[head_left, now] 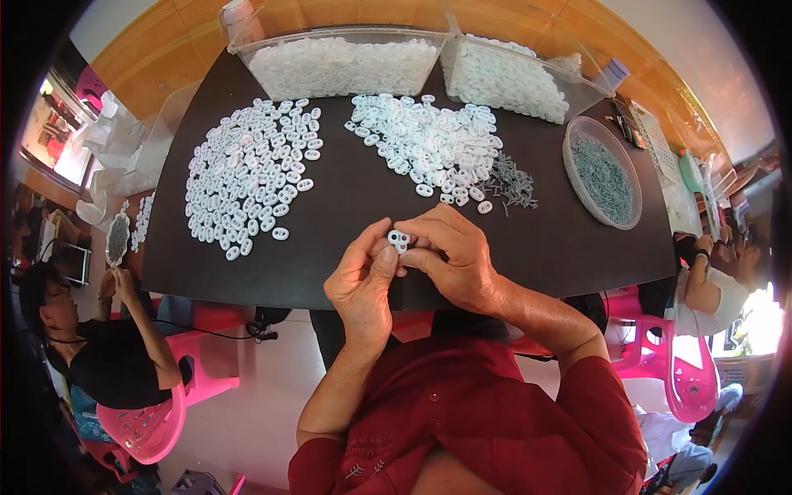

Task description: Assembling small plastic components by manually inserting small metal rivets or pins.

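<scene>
Close to the table's near edge, my left hand (363,276) and my right hand (454,254) meet, fingertips pinched around a small white plastic piece with dark round holes (398,240). It looks like two pieces pressed together, though fingers cover part of it. Beyond my hands lies a loose heap of white oval two-hole pieces (429,144), a few of them lying apart on its near side. Small grey screws (513,183) are strewn against the heap's right edge. Farther left spreads a wide pile of similar white pieces (247,169).
Two clear plastic bins (346,35) of white pieces line the dark table's (544,256) far edge. A round clear tub (634,216) of grey screws sits at the right. Seated people flank me: one at left (103,355), another at right (709,285). Pink plastic chairs (153,425) stand around.
</scene>
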The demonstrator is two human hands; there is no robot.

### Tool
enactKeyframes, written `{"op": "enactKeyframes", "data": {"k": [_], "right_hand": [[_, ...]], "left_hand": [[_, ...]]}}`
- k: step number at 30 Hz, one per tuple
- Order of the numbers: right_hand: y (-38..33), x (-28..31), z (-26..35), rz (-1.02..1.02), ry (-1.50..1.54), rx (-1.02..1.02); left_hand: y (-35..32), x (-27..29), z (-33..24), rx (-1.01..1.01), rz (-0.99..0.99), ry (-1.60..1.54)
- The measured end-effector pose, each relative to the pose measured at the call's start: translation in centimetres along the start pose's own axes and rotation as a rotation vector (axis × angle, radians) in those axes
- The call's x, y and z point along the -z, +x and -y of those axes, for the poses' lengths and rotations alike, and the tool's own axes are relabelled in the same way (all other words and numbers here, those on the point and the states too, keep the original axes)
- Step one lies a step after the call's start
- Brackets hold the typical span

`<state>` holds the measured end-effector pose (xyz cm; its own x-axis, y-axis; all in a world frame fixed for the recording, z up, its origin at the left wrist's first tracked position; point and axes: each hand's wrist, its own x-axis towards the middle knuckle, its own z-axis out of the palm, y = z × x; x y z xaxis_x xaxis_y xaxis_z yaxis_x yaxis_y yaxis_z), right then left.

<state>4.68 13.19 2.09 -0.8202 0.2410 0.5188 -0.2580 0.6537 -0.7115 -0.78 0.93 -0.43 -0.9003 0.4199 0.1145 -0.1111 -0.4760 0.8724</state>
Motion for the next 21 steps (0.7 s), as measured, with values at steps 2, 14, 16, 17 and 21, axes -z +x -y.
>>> {"op": "enactKeyframes", "data": {"k": [2,14,16,17,21], "right_hand": [[0.0,-0.2,0.1,-0.01,0.013,-0.001],[-0.5,-1.0,0.2,-0.112,-0.092,0.178],[-0.7,-1.1,0.0,-0.126,-0.092,0.204],[-0.8,-1.2,-0.3,-0.135,-0.09,0.232],[-0.9,-1.5,-0.6,-0.166,-0.078,0.274]], "left_hand": [[0.0,0.1,0.1,-0.075,0.026,0.093],[-0.7,-0.3,0.4,-0.172,-0.016,0.089],[-0.9,-0.4,0.4,-0.166,-0.02,0.093],[-0.9,-0.4,0.4,-0.16,-0.027,0.097],[-1.0,-0.3,0.7,-0.168,-0.022,0.037]]}}
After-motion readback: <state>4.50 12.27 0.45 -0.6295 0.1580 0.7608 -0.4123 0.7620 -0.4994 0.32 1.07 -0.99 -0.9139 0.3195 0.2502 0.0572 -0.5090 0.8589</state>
